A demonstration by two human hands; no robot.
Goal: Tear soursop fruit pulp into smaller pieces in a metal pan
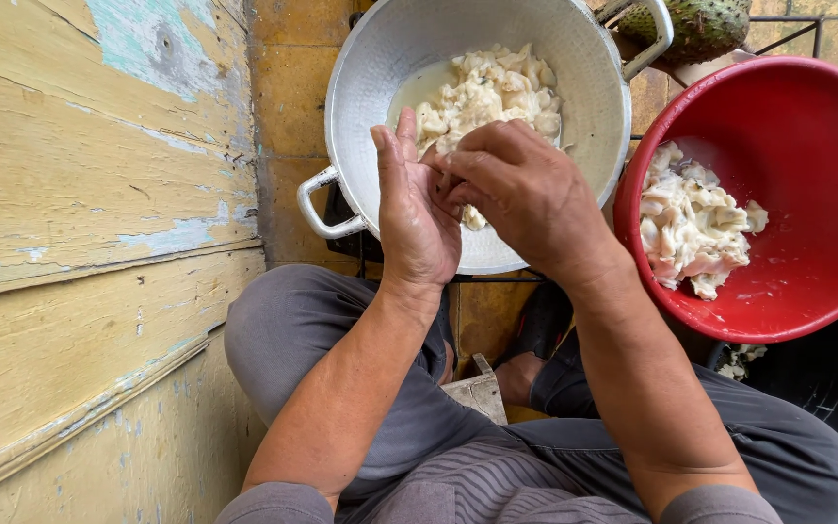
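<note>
1. Knees (341,369) sit bent and apart, which brings the vessels within arm's reach.
2. Left hand (417,218) stands edge-up, fingers straight, backing a white pulp piece (474,217).
3. Right hand (526,189) curls onto that piece, pinching it.
4. Both work over the pot (370,58), so drips fall inside.
5. Red bowl (807,146) at right holds separate pulp.

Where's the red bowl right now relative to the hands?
In the head view the red bowl sits at the person's right, beside the metal pot and just beyond the right hand, above a black tub; white pulp lies in it.
</note>
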